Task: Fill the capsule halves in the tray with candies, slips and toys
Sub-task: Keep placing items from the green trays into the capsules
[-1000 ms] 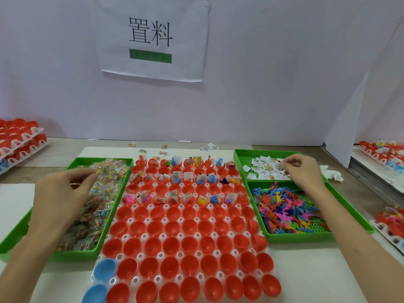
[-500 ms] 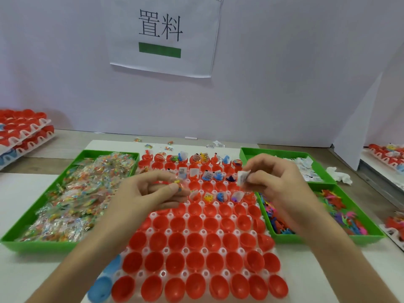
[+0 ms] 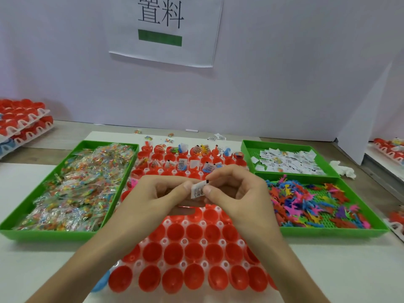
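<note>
Head view, left hand (image 3: 157,193) and right hand (image 3: 238,191) fingers (image 3: 210,190) pinching slip (image 3: 197,190), white tabletop (image 3: 24,180), pale wall (image 3: 284,84)

L hand (image 3: 153,193) & R hand (image 3: 236,191) moved in from side trays, met over capsule tray (image 3: 204,263); both now pinch one slip (image 3: 197,190).

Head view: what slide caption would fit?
Left hand and right hand pinch a slip over the tray of red capsule halves, between candies and toys.
</note>
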Action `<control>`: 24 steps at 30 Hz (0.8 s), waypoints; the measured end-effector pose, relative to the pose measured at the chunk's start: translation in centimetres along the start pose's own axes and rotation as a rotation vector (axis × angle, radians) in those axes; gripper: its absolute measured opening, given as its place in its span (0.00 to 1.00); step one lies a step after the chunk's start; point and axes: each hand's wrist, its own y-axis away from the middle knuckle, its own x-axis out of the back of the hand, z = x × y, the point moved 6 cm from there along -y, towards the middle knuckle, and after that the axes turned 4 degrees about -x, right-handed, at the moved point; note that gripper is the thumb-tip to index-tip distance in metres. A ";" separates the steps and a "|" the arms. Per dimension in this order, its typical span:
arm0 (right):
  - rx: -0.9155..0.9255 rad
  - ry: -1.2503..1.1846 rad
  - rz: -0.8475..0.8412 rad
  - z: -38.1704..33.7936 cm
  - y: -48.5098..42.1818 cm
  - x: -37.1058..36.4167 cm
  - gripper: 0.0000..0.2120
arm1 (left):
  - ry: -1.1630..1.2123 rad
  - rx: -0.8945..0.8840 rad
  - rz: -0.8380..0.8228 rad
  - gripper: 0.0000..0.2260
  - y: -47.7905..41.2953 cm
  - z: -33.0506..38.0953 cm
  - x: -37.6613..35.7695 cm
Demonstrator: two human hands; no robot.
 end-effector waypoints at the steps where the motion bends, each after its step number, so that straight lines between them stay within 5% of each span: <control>1: 0.003 0.015 0.015 0.1 0.1 0.1 0.10 | 0.001 0.004 -0.007 0.11 0.0 0.0 -0.1; 10: 0.018 0.201 -0.020 0.5 0.3 0.4 0.11 | -0.152 -0.056 0.132 0.11 0.0 -0.3 1.1; 15: -0.038 0.432 0.191 -0.4 -2.1 8.3 0.10 | -0.065 -0.072 0.242 0.08 0.1 0.3 3.1; 19: -0.234 0.887 0.017 2.6 -4.1 12.1 0.09 | -0.096 -0.048 0.278 0.08 -0.1 0.0 4.0; 24: -0.290 1.014 -0.124 5.5 -3.9 13.0 0.10 | -0.084 -0.002 0.301 0.08 -0.3 -1.0 5.1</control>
